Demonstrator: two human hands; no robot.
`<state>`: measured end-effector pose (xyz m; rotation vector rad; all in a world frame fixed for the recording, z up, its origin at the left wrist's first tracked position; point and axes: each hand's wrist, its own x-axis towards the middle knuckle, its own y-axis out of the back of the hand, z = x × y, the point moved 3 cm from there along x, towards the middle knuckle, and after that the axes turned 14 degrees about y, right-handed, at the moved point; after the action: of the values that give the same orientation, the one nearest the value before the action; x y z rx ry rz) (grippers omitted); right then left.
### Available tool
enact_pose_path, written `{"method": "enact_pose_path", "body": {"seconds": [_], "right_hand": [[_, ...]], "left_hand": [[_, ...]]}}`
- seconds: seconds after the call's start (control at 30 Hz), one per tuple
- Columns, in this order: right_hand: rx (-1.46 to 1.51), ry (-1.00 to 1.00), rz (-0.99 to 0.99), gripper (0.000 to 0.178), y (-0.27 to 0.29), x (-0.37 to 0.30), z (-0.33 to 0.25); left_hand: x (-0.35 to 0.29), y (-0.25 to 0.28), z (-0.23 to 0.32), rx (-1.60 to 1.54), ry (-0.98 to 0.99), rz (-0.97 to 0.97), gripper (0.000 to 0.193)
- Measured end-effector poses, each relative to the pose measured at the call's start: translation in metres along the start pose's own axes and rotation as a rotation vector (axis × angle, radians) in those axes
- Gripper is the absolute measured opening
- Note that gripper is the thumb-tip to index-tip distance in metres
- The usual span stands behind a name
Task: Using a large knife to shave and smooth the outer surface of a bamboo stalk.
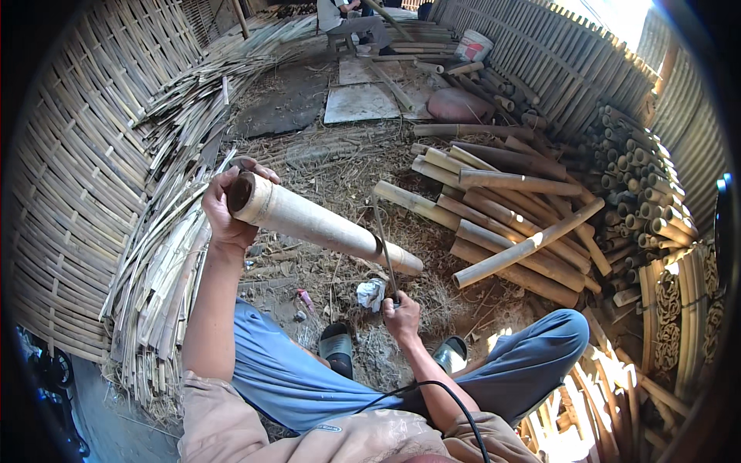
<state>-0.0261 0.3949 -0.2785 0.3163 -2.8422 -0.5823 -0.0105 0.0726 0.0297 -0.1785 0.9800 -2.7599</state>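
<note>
My left hand (224, 212) is wrapped round the upper end of a thick bamboo tube (309, 225), beside its open, hollow mouth. The tube slants down to the right, its far end low over the littered ground. A dark notch shows partway along it. In my right hand (402, 316) is the handle of a long, narrow-bladed cutting tool (385, 243), held upright with a slightly bent tip. Its blade crosses the tube at the notch; whether it touches or sits inside the cut, I cannot tell.
Cut bamboo tubes (509, 224) are heaped to the right, with more poles (644, 177) stacked behind. Long split strips (166, 285) lie at left by a woven wall (77, 201). Crumpled white paper (371, 294) lies near my sandals (336, 347). Another person (351, 27) sits far back.
</note>
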Motion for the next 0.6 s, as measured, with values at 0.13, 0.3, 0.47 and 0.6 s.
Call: {"method": "enact_pose_path", "body": {"seconds": [0.13, 0.3, 0.47, 0.6], "right_hand": [[0.036, -0.131, -0.012, 0.032, 0.012, 0.001, 0.046], [-0.208, -0.192, 0.034, 0.043, 0.005, -0.011, 0.065], [-0.106, 0.109, 0.007, 0.031, 0.01, -0.004, 0.001], [-0.273, -0.107, 0.065, 0.037, 0.003, -0.008, 0.098]], "left_hand": [[0.003, 0.009, 0.004, 0.019, -0.024, 0.016, 0.036], [0.003, 0.009, 0.002, 0.107, -0.022, -0.033, 0.038], [0.0, -0.005, -0.001, 0.229, -0.033, -0.228, 0.04], [0.009, 0.003, 0.001, 0.233, -0.053, -0.235, 0.044]]}}
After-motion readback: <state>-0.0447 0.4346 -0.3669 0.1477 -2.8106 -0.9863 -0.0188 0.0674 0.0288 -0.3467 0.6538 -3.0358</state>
